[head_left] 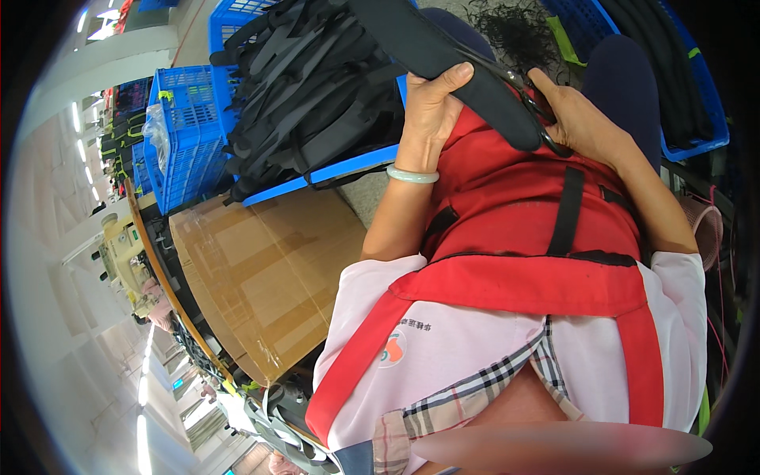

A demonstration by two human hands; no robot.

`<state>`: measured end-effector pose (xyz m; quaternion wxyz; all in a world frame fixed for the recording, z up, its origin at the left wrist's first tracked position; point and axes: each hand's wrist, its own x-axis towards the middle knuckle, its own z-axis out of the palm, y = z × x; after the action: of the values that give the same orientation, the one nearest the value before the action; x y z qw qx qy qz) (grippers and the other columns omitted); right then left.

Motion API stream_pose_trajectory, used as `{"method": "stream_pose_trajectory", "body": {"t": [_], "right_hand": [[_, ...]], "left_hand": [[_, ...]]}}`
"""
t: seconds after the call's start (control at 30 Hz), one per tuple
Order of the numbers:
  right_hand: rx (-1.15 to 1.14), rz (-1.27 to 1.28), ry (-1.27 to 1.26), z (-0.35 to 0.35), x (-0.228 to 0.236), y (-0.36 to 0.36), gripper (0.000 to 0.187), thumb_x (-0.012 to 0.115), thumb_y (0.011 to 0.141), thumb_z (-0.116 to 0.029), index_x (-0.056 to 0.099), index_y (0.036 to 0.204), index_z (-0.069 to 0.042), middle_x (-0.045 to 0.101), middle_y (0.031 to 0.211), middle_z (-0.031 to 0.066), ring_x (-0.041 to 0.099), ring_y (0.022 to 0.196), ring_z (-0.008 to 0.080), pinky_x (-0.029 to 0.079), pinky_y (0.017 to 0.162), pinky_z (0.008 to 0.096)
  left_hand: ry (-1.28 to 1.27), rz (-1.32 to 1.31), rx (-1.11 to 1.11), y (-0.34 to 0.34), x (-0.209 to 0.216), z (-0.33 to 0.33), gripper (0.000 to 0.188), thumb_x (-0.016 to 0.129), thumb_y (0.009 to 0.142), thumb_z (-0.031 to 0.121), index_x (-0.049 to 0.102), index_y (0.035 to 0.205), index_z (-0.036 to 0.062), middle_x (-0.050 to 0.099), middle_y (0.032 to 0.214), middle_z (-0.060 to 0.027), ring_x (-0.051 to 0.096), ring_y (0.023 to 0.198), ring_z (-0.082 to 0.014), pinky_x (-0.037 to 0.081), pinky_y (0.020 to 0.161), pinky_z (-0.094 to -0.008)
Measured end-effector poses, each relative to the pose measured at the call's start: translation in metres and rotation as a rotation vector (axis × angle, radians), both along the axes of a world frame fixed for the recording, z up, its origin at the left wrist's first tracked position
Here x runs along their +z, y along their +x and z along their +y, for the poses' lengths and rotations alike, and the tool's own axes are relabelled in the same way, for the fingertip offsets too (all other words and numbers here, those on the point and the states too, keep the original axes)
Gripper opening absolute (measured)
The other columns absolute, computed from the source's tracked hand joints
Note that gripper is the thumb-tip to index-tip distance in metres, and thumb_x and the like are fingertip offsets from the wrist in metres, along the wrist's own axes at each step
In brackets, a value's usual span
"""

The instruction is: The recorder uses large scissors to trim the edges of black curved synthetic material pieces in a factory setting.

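Observation:
A long black padded strap [491, 101] with a rounded end lies slantwise across the top of my lap. My left hand [434, 103], with a pale bangle at its wrist, grips the strap's edge with the thumb on top. Along the strap's far right side runs a pair of dark scissors [518, 80], its blades partly hidden by the strap. My right hand [582, 119] is closed around the scissor handles. Whether the blades touch the strap's edge I cannot tell. Beneath both hands is my red apron [507, 190].
To the left, a blue crate [317, 173] is heaped with black straps [317, 87]; another blue crate [186, 111] stands beside it. A cardboard box [261, 269] lies nearer. Black thread scraps [511, 32] litter the floor ahead. At right, a blue crate [697, 148] holds dark padded pieces.

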<state>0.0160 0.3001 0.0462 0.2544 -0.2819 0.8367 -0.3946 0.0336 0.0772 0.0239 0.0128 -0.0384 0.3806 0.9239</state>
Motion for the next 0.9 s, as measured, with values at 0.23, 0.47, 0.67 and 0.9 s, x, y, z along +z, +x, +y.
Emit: {"method": "stream_pose_trajectory", "body": {"t": [0.23, 0.47, 0.67, 0.9], "right_hand": [[-0.036, 0.082, -0.045, -0.001, -0.021, -0.005, 0.030, 0.062, 0.087, -0.011, 0.042, 0.108, -0.001, 0.057, 0.072, 0.0247, 0.057, 0.073, 0.0434, 0.042, 0.064, 0.0466], [-0.073, 0.008, -0.089, -0.005, -0.015, -0.001, 0.029, 0.062, 0.088, -0.013, 0.044, 0.108, -0.003, 0.060, 0.074, 0.0222, 0.058, 0.072, 0.0414, 0.043, 0.063, 0.0441], [-0.124, 0.096, -0.041, -0.012, -0.019, 0.003, 0.040, 0.065, 0.086, -0.016, 0.040, 0.114, -0.002, 0.061, 0.093, 0.0274, 0.056, 0.091, 0.0467, 0.043, 0.074, 0.0489], [-0.101, 0.203, -0.057, -0.014, -0.014, 0.001, 0.048, 0.066, 0.082, -0.014, 0.038, 0.118, -0.001, 0.060, 0.098, 0.0281, 0.055, 0.095, 0.0489, 0.043, 0.076, 0.0501]], "left_hand": [[0.037, -0.013, 0.003, 0.001, -0.002, 0.000, 0.023, 0.071, 0.078, -0.007, 0.066, 0.096, 0.0063, 0.068, 0.093, -0.0053, 0.066, 0.087, -0.0186, 0.055, 0.082, -0.0346], [0.087, -0.043, -0.050, -0.007, -0.008, -0.025, 0.023, 0.067, 0.084, 0.000, 0.061, 0.107, 0.0022, 0.066, 0.099, -0.0106, 0.065, 0.093, -0.0238, 0.055, 0.087, -0.0405], [0.046, -0.005, 0.001, -0.006, -0.012, -0.010, 0.024, 0.071, 0.079, -0.005, 0.063, 0.100, 0.0053, 0.066, 0.095, -0.0060, 0.065, 0.093, -0.0222, 0.053, 0.090, -0.0392], [0.040, 0.037, -0.037, -0.005, -0.008, -0.007, 0.027, 0.070, 0.079, -0.005, 0.063, 0.103, 0.0053, 0.066, 0.100, -0.0068, 0.064, 0.096, -0.0220, 0.052, 0.091, -0.0382]]}}
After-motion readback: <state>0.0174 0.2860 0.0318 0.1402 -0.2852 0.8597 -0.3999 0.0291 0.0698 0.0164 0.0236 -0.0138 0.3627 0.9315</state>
